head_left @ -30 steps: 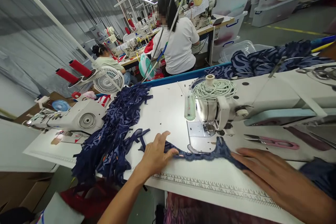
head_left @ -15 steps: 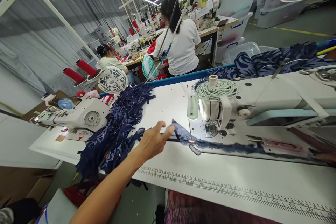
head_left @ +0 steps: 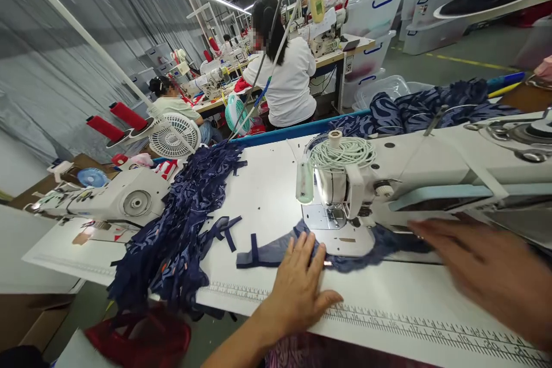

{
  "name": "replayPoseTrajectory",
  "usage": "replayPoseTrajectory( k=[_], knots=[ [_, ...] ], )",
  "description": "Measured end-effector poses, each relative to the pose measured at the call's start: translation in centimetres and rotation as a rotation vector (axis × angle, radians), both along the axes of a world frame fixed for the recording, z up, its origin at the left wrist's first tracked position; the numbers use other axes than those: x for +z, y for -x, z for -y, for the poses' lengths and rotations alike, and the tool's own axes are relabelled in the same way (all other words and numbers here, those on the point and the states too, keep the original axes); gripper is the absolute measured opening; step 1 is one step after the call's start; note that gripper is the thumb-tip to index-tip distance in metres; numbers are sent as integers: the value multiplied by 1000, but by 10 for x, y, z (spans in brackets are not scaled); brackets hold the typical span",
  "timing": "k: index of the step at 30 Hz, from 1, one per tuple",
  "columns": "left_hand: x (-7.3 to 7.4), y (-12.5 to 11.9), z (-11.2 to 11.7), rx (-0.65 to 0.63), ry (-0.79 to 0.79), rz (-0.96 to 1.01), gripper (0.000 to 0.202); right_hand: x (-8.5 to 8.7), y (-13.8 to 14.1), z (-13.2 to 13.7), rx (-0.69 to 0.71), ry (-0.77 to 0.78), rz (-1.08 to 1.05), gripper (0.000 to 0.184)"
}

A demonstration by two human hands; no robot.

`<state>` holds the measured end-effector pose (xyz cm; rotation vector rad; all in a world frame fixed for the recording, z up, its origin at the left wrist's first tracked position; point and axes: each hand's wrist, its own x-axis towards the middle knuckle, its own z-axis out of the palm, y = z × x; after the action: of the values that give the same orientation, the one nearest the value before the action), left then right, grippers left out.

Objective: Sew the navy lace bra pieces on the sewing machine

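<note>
My left hand [head_left: 299, 283] lies flat with fingers stretched out on a navy fabric strip [head_left: 263, 255] on the white table, just in front of the sewing machine [head_left: 345, 190]. The strip runs right under the machine's foot area and on along the machine bed. My right hand [head_left: 487, 273] is blurred by motion at the right, hovering over the strip's right end with fingers extended; nothing shows in it.
A long heap of navy fabric pieces [head_left: 185, 224] lies left of my hand. A second sewing machine [head_left: 112, 201] and a small fan [head_left: 172, 135] stand at the left. A ruler strip [head_left: 388, 325] runs along the table's front edge. People sit at machines behind.
My left hand came down from lifting the strip's end and now presses it flat nearer the front edge. My right hand moved back in from the right.
</note>
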<state>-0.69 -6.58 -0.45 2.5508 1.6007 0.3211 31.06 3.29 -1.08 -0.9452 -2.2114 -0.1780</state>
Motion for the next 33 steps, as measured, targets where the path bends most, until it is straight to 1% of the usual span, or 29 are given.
replayPoseTrajectory(
  k=[1,3,5,7,10,14,18,21,25,30,33],
  knots=[
    [-1,-5,0,-33,18,8,84,2,15,3,128,-31,68,46],
    [0,-11,0,-100,50,29,82,5,44,11,273,37,114,44],
    [1,-11,-3,-123,55,51,79,6,65,14,338,121,108,36],
    [1,-11,-7,-76,28,67,73,6,75,13,360,157,94,30],
    [-2,-14,-16,-13,-17,67,65,5,72,7,340,136,45,27],
    [-4,-27,-30,-43,-20,73,66,3,62,2,285,100,-30,24],
    [-2,-37,-39,-53,-5,71,66,3,59,0,253,70,-37,26],
    [-4,-38,-40,-38,2,78,66,5,59,-1,240,29,-37,26],
    [-8,-37,-38,-27,0,90,69,4,59,-3,218,24,-56,19],
    [-12,-35,-39,-40,-48,81,66,0,58,-6,209,9,-79,18],
    [-14,-35,-39,-38,-120,79,63,-1,59,-7,172,12,-81,14]
  ],
)
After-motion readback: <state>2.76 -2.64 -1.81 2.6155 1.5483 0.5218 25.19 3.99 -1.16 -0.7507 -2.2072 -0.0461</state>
